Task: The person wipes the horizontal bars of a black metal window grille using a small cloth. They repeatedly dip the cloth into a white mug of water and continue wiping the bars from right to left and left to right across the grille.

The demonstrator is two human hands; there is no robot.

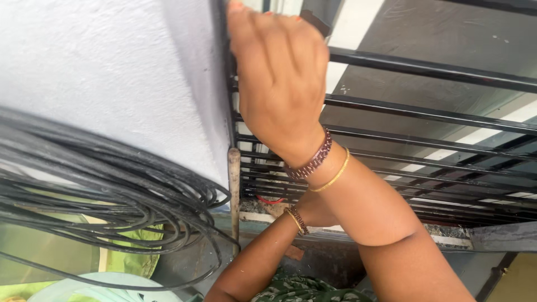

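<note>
Two hands work at the black window grille (425, 114) beside the white wall (106, 72): right hand (277, 78) curled over an upper bar, left hand (313, 210) low, grip hidden. Better steady the coiled cable (100, 184).

a grey concrete ledge (492, 237) runs along the foot of the black window grille (425, 114), and it's what carries everything here. a reddish brick-like lump (274, 208) sits on the ledge near its left end, a red loop (268, 199) just behind it, and dark debris (447, 230) is strewn toward the right end.
</note>
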